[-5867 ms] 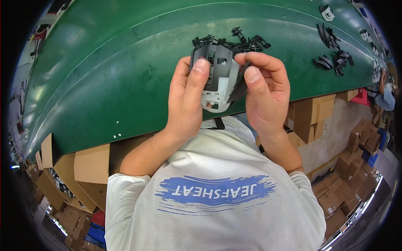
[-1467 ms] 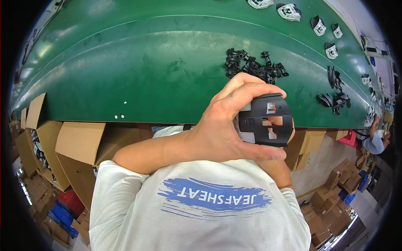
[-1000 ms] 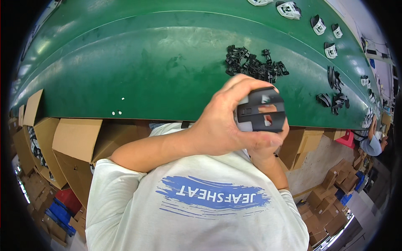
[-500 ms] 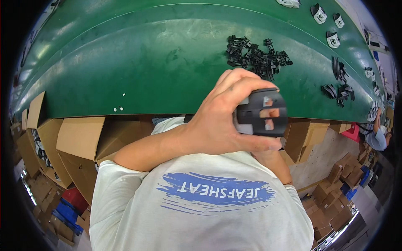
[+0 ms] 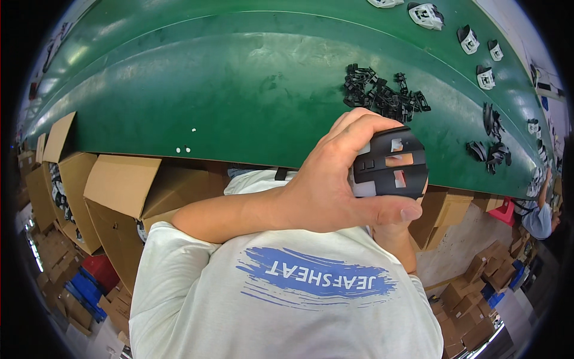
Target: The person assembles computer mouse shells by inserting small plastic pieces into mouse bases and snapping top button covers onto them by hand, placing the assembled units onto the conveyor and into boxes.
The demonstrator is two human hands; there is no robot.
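Green tabletop sweeping across the workshop, three small white bits near its front edge! Over that edge, left hand clamps fingers and thumb around a black shell, three openings showing. Right hand sits mostly hidden behind it; its grip cannot be told. Any writing? White lettering on one blue print, upside down across the white shirt. Beyond, black clips tangle past counting, while five white-and-black shells stand out at upper right, smaller ones crowding the rim.
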